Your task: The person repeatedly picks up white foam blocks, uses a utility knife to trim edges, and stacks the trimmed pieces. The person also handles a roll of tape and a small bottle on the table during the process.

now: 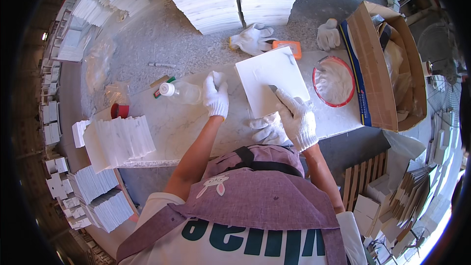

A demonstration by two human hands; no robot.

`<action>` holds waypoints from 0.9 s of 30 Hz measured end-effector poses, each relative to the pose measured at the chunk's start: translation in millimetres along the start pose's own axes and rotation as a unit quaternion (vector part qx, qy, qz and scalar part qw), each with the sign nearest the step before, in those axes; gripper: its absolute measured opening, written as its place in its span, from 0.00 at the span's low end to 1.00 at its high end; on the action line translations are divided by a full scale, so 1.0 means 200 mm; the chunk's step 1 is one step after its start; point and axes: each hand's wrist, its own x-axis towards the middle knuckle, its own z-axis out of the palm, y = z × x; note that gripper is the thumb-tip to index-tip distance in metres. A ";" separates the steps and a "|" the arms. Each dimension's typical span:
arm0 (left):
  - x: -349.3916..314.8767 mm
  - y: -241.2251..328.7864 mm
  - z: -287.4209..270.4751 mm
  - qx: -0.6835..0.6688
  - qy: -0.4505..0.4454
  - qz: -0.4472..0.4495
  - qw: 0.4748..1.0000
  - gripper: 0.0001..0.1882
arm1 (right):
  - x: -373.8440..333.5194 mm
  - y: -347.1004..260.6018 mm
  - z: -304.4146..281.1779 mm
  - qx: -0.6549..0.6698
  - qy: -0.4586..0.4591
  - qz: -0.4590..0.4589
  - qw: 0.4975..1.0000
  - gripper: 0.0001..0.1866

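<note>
My left hand [216, 95], in a white knit glove, is curled closed beside a clear plastic bottle [187, 92] with a white cap; whatever its fingers may hold is hidden. My right hand [298, 121], gloved too, is closed around a small scraper [273, 88], of which only the dark flat tip shows. That tip is over a white marble-look tile [265, 76] lying on the worktable. A loose white glove [271, 128] lies at the tile's near edge, next to my right hand. Right of the tile is a red-rimmed bowl [333, 81] with white powder or paste inside.
Tall stacks of white tiles [206, 0] stand at the back. Two more gloves [252, 38] and an orange box [288, 48] lie beyond the tile. A cardboard box [378, 68] borders the right side. More tiles [120, 140] and a red tape roll [119, 111] are at left.
</note>
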 end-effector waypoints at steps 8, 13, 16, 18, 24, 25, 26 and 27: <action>-0.09 0.05 -0.03 0.008 0.043 0.075 0.996 0.24 | 0.00 0.01 0.00 -0.003 -0.004 -0.009 1.000 0.18; -0.07 0.04 -0.02 0.092 0.067 0.136 0.984 0.22 | 0.00 0.01 0.00 -0.002 -0.005 -0.001 1.000 0.17; -0.07 0.07 0.00 0.125 0.081 0.105 0.983 0.21 | 0.00 0.01 0.00 0.001 -0.006 0.004 1.000 0.16; -0.07 0.07 0.01 0.133 0.085 0.082 0.984 0.22 | 0.00 0.00 0.00 0.003 -0.008 0.005 1.000 0.16; -0.01 0.08 0.03 0.029 0.078 0.073 0.994 0.19 | 0.01 0.00 0.00 0.004 0.000 -0.010 1.000 0.17; 0.01 0.12 0.05 -0.019 0.078 0.039 0.996 0.18 | 0.01 0.01 0.00 -0.001 0.000 -0.018 1.000 0.17; 0.02 0.15 0.06 -0.066 0.078 0.004 0.995 0.17 | 0.01 0.01 0.00 -0.006 0.000 -0.027 1.000 0.18; 0.03 0.18 0.06 -0.058 0.066 -0.010 0.996 0.16 | 0.01 0.01 0.00 -0.008 -0.004 -0.019 1.000 0.17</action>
